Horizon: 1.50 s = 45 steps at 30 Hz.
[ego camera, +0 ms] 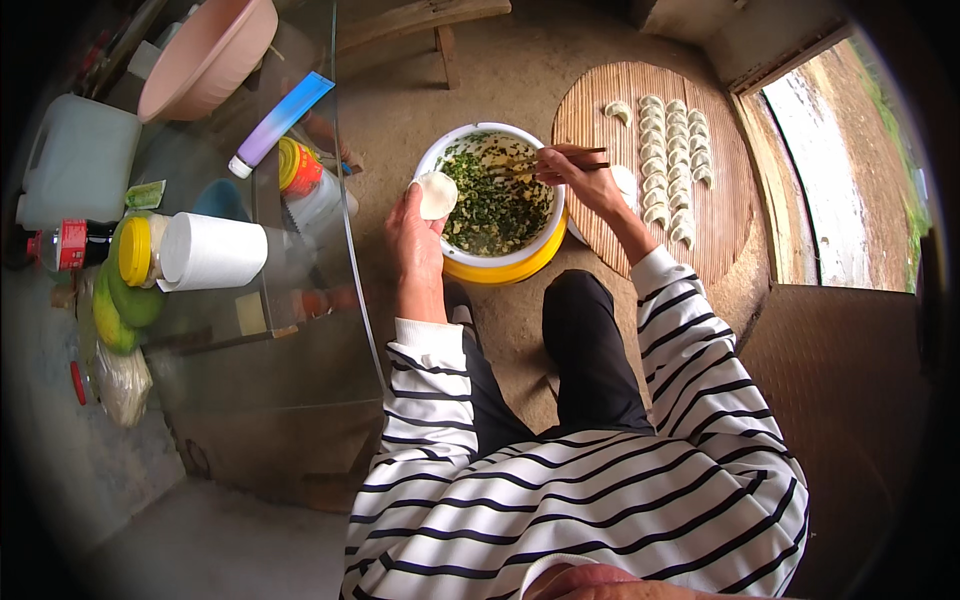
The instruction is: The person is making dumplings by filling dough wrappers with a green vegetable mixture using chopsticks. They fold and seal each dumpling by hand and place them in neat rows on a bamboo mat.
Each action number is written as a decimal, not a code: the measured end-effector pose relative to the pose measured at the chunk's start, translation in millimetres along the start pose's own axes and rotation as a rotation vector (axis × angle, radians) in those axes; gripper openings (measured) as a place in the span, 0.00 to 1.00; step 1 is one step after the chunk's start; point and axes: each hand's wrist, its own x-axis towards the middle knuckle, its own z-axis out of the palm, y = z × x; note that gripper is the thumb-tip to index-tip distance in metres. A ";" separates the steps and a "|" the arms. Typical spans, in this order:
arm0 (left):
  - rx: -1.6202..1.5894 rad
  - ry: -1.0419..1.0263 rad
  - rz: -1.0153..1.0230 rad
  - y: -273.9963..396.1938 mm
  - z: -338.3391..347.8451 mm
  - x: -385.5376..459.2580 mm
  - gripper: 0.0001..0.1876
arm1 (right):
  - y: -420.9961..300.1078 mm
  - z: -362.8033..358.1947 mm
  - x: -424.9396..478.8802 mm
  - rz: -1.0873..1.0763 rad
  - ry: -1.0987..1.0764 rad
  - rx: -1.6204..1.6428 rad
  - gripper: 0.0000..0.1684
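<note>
A round dumpling wrapper [437, 196] rests in my left hand [418, 238], near the left rim of a white basin [480, 129]. The basin holds a chopped green and yellow filling [491, 199] and sits on something yellow [510, 271]. My right hand [576, 174] grips wooden chopsticks [589, 165] whose tips reach into the filling. Beside that hand lies a round ridged board [600, 90] bearing rows of folded dumplings [677, 154], with one dumpling [619, 112] set apart. Pale wrappers [624, 184] lie at the board's left side, partly hidden by my right wrist.
At left, a glass table [315, 375] holds a paper roll [217, 251], a blue and purple tube [281, 124], a pink basin [214, 60], a plastic jug [81, 157] and green fruit [124, 300]. A wooden bench [420, 16] stands ahead. An opening [840, 165] leads outside at right.
</note>
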 end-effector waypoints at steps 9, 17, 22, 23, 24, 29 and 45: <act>-0.052 -0.007 0.018 -6.7 5.5 1.5 0.15 | 11.3 -0.1 -7.7 0.044 0.068 -0.007 0.19; -0.104 0.036 0.003 -7.3 -0.3 7.3 0.12 | 27.6 1.3 -20.3 0.163 0.178 0.254 0.20; -0.093 0.005 0.018 -11.4 -2.6 8.0 0.12 | 38.8 -6.0 -22.6 0.191 0.194 0.421 0.20; -0.085 0.006 0.019 -12.0 -2.1 7.5 0.13 | 40.7 -7.7 -23.0 0.190 0.193 0.440 0.19; -0.076 0.008 0.021 -12.0 -0.8 6.2 0.13 | 42.0 -9.2 -23.6 0.190 0.202 0.469 0.19; -0.009 0.059 -0.023 -19.7 3.5 6.1 0.14 | 39.2 -12.8 -27.8 0.182 0.208 0.574 0.18; -0.151 -0.097 -0.178 -41.3 24.6 6.4 0.17 | -40.6 40.2 -97.6 -0.706 -0.082 -0.633 0.14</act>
